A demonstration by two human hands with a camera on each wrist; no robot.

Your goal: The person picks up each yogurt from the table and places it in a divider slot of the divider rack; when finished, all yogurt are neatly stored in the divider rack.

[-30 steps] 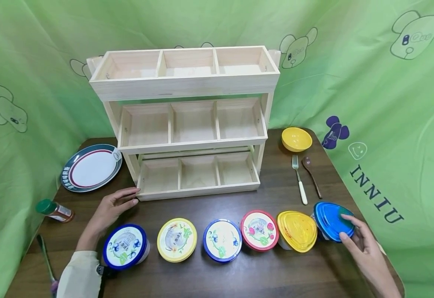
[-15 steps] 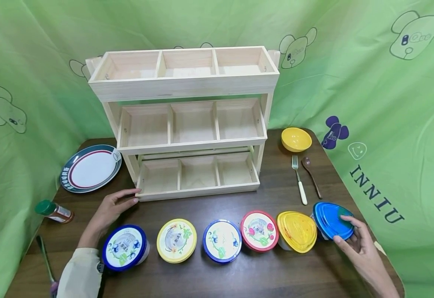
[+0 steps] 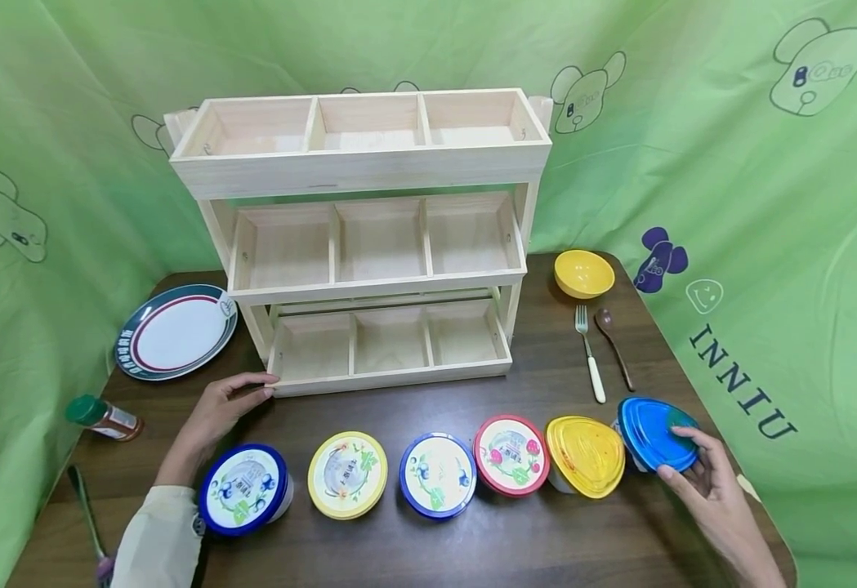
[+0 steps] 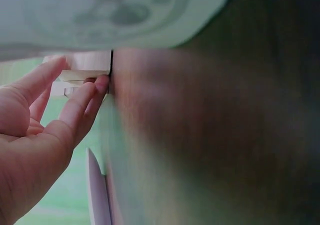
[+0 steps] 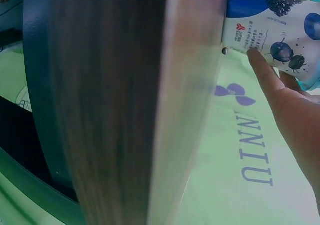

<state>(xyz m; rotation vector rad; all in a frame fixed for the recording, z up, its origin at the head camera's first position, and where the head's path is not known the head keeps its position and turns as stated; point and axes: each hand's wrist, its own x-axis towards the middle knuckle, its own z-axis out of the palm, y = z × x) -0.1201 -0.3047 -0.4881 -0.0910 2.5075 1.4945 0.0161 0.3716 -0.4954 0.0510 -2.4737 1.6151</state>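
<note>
Green printed fabric point(image 3: 825, 269) hangs behind and at both sides of a dark brown worktop point(image 3: 531, 539), on which stands a pale wooden rack point(image 3: 362, 170) with three tiers, each divided into three compartments. Near its front edge is a row of lidded tubs: a round blue-lidded tub point(image 3: 244, 488), a yellow-rimmed tub point(image 3: 347, 475), a blue-rimmed tub point(image 3: 438, 475), a red-rimmed tub point(image 3: 511, 456), then a tub with a rounded triangular yellow lid point(image 3: 587, 456).

At the right end of this row is the tub with the triangular blue lid point(image 3: 652, 434). The right hand point(image 3: 711, 490) has it between thumb and fingers, partly closed around its near right side. Whether its base is flat on the worktop, I cannot tell well from these angles. The left hand point(image 3: 224, 408) has its fingers loosely extended, the tips touching the lower left front corner of the rack.

I judge that the step in hand is gripping the end tub while the rack is steadied. Any lift would call for an even hold on the side wall, kept away from the neighbouring yellow lid.
</note>
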